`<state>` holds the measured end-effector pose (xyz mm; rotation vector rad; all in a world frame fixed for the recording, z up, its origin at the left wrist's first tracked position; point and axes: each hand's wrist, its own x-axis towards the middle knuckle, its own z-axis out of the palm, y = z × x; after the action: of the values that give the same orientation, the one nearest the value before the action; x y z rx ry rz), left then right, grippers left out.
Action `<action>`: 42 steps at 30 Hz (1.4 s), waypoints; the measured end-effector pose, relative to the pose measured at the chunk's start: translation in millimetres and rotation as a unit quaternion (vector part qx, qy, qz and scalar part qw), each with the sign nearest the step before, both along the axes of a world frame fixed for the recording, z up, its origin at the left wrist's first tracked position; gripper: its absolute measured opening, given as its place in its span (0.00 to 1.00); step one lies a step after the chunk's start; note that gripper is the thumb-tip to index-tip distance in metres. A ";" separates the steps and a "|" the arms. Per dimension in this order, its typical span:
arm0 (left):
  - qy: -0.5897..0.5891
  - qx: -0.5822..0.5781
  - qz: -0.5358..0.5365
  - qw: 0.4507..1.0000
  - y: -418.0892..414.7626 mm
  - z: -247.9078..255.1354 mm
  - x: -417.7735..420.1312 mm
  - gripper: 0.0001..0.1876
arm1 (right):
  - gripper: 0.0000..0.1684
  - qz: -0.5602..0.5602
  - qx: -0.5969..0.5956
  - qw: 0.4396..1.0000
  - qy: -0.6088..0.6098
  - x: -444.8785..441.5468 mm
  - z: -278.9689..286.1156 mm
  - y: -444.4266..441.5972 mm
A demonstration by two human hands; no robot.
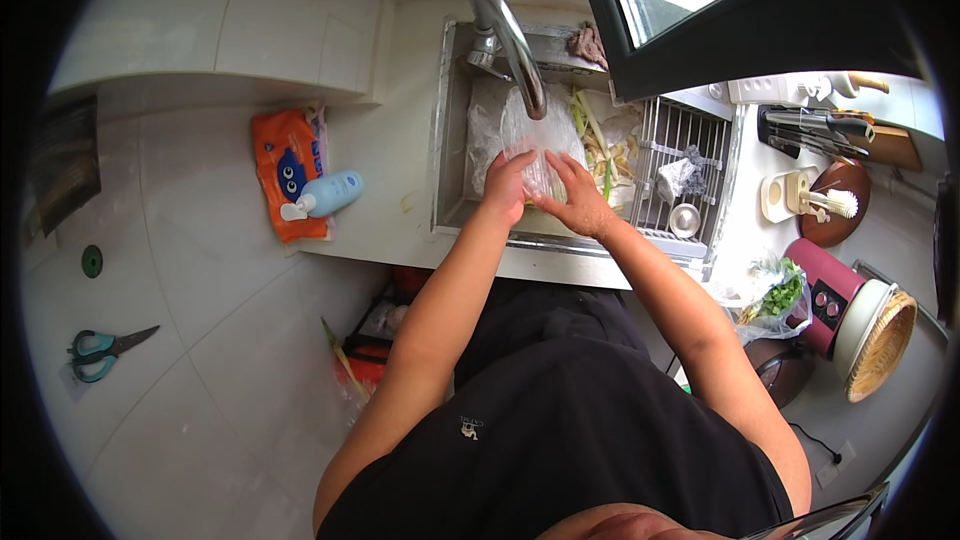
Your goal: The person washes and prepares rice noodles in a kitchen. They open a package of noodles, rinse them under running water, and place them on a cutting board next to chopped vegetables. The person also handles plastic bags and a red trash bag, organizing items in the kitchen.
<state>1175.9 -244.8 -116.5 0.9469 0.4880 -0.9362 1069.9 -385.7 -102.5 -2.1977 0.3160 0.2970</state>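
Crumpled clear plastic film (506, 116), apparently a bag, fills the left and middle of the steel sink (454, 199). Below the spout of the chrome faucet (517, 45), my left hand (508, 187) is at the lower left of the film, its fingers bent inward. My right hand (577, 199) faces it from the right, fingers spread and thumb towards the left hand. Both look close to the film; whether they grip it is unclear. Green and pale vegetable scraps (607, 146) lie in the sink beside the right hand.
A metal rack (645, 172) spans the sink's right side, holding a strainer (684, 220) and scouring pad (694, 169). Knives (814, 124) stand in a holder farther right. A pump bottle (334, 193) rests on an orange wipes pack (281, 157). Scissors (112, 349) are far left.
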 end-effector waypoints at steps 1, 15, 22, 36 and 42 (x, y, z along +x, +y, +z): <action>-0.005 0.019 -0.017 1.000 -3.9 3.5 1.3 0.19 | 0.52 -0.023 0.010 1.000 -0.012 -1.6 -5.7 2.1; -0.153 0.204 -0.205 0.945 -49.9 35.9 34.2 0.35 | 0.47 -0.295 0.269 0.916 -0.040 20.0 -8.6 17.1; -0.127 0.182 -0.212 0.952 -41.0 42.6 27.8 0.23 | 0.38 -0.305 0.190 0.933 -0.006 17.4 0.7 16.4; -0.100 0.247 -0.099 0.959 -32.7 -6.7 24.3 0.12 | 0.16 -0.397 -0.130 0.898 -0.138 -37.8 14.8 -26.4; -0.091 0.227 -0.033 0.969 -29.0 0.9 10.7 0.11 | 0.17 -0.509 0.077 0.840 -0.173 -63.6 19.4 -39.3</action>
<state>1186.6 -273.8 -115.6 1.4571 0.5275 -0.7999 1006.3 -424.9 -83.1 -1.5955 1.1313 -0.6358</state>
